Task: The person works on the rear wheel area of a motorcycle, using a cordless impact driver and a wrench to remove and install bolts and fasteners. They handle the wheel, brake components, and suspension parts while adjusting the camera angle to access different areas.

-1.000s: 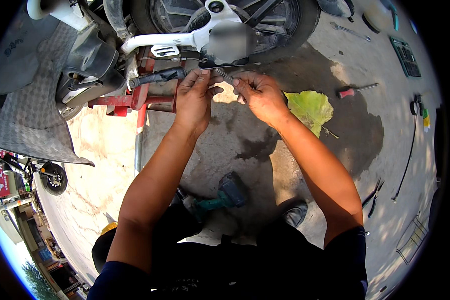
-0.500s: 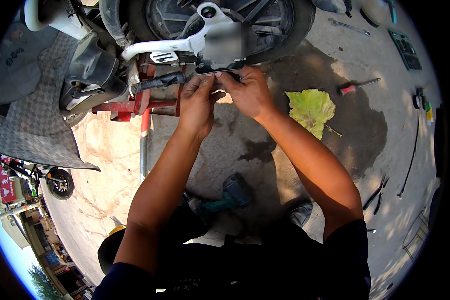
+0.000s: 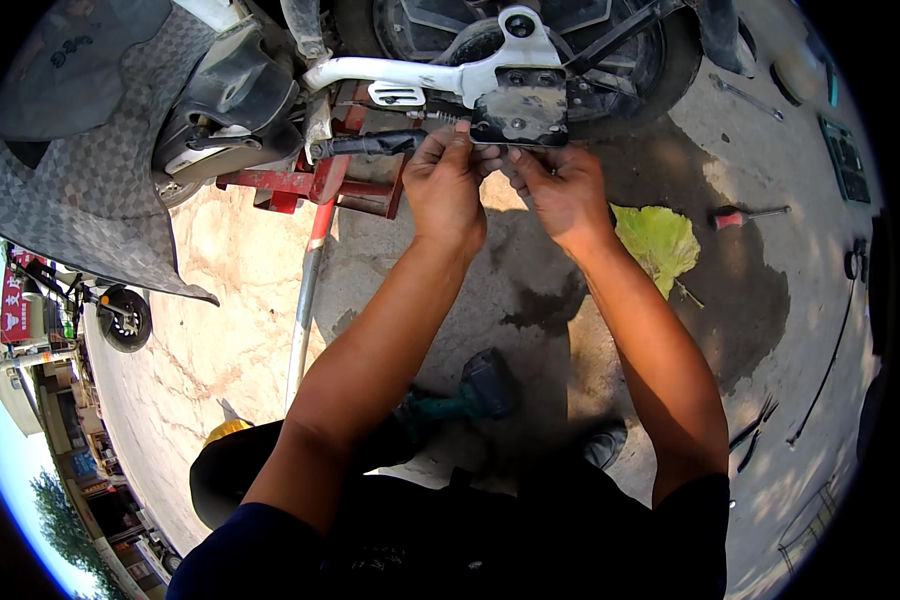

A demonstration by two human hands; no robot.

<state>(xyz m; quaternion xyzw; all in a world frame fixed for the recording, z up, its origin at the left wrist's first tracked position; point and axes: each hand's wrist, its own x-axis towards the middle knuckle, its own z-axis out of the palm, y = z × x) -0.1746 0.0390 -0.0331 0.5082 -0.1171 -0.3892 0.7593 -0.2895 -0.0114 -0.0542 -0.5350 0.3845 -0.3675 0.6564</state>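
A dark, shiny, squarish plate (image 3: 520, 112) with bolt heads sits against a white metal bracket arm (image 3: 400, 72) beside the black wheel (image 3: 660, 95) of a scooter. At the plate's lower left corner, my left hand (image 3: 448, 195) is closed, thumb raised and fingertips bent together. My right hand (image 3: 567, 195) is closed just under the lower edge, its thumb and fingers curled inward. Whatever lies between the fingertips is hidden or too small to name. Left of my left hand is a black rubber-covered lever (image 3: 370, 143).
A red stand (image 3: 320, 185) with a long metal bar (image 3: 310, 290) is at left. A teal power tool (image 3: 475, 390) lies below my forearms. To the right are a large leaf (image 3: 657, 245), a red-handled screwdriver (image 3: 735, 218), pliers (image 3: 752, 435), a wrench (image 3: 748, 97) and a tool case (image 3: 843, 158).
The view has shifted, so the scooter and hands appear farther right. My hands have drawn slightly apart along the plate's lower edge, and the plate's face now shows clearly.
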